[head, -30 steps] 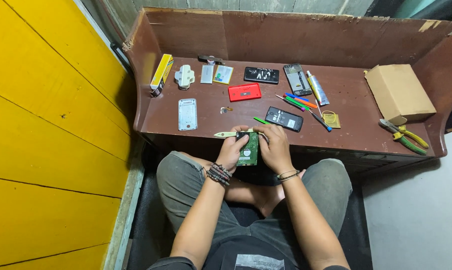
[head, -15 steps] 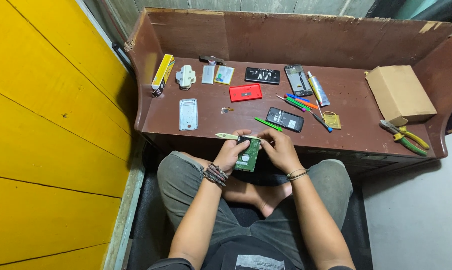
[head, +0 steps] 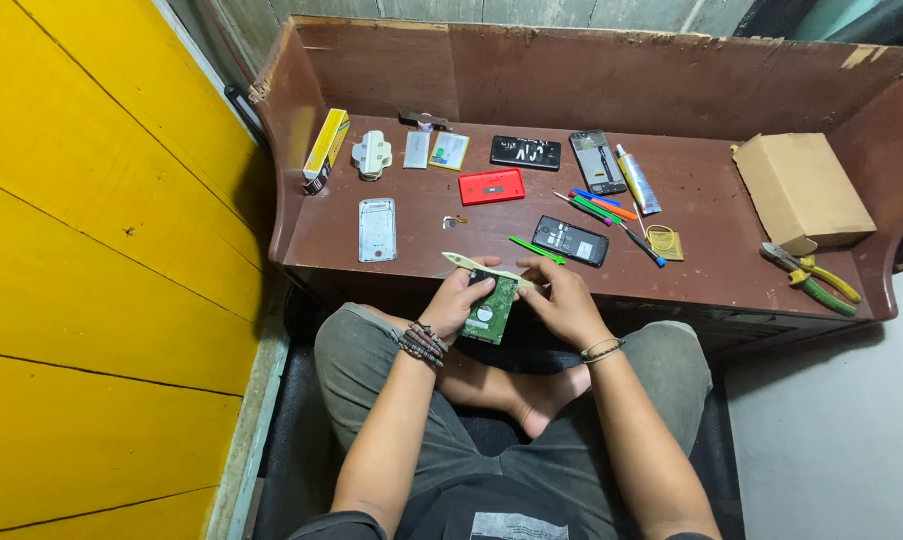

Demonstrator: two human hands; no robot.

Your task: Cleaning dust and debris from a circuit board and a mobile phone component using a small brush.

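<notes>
Both hands (head: pixel 512 300) hold green circuit board (head: pixel 492 310) above lap.

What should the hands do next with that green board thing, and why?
Probably slide the pale flat tool along the top edge of the green circuit board. The left hand and the right hand both hold the board over the lap, and the tool already lies across its top edge, so prying there looks likely.

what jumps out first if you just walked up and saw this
Both hands meet at the near edge of the brown bench: the left hand and right hand hold a green circuit board, with a pale flat tool across its top. Behind them a red phone shell stands out mid-bench, a cardboard box sits far right, and a yellow wall fills the left.
</notes>
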